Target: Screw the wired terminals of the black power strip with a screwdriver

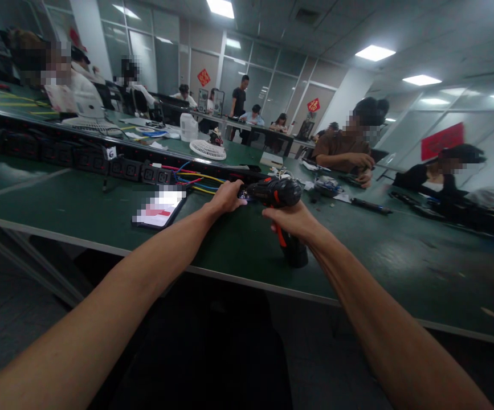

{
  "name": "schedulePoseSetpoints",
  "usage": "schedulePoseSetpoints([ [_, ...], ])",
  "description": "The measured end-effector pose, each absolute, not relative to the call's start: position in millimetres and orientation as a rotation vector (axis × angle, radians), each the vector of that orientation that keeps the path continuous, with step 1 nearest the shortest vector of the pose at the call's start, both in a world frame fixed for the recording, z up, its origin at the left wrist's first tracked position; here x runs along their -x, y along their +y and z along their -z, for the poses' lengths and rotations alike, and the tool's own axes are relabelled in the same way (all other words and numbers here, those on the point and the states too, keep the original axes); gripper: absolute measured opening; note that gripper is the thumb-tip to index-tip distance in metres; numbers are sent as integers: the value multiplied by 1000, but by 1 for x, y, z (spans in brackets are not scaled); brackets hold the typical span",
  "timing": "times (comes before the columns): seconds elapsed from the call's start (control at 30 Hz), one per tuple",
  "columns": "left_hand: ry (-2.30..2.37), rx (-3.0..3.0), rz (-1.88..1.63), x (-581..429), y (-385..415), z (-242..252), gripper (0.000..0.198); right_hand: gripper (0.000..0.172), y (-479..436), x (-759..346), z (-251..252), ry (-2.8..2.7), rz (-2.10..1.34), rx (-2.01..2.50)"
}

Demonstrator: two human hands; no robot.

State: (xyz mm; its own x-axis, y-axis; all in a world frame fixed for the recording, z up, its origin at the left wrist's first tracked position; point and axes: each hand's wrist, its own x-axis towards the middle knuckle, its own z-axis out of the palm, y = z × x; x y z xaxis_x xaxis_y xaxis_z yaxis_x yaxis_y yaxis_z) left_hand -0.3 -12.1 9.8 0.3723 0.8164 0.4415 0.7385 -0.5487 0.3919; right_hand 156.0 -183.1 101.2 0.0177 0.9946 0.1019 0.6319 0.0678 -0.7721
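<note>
My right hand [293,220] is closed around the grip of a black and orange cordless drill [277,193], held above the green table [80,210] with its nose pointing left. My left hand [228,196] is curled at the drill's tip, against the end of a long black power strip [80,159] with coloured wires [195,181] coming out of it. What the left fingers pinch is hidden.
A phone [160,208] lies face up on the table left of my hands. A small white fan [207,150] and a white jug [188,126] stand behind the strip. Several people sit at tables to the right and back. Small tools and parts [327,187] lie right of the drill.
</note>
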Motion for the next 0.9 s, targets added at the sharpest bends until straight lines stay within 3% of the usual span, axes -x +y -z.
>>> schedulePoseSetpoints([
  [0.9, 1411, -2487, -944, 0, -8, -6, 61, 19, -182, -156, -102, -1645, -750, 1604],
])
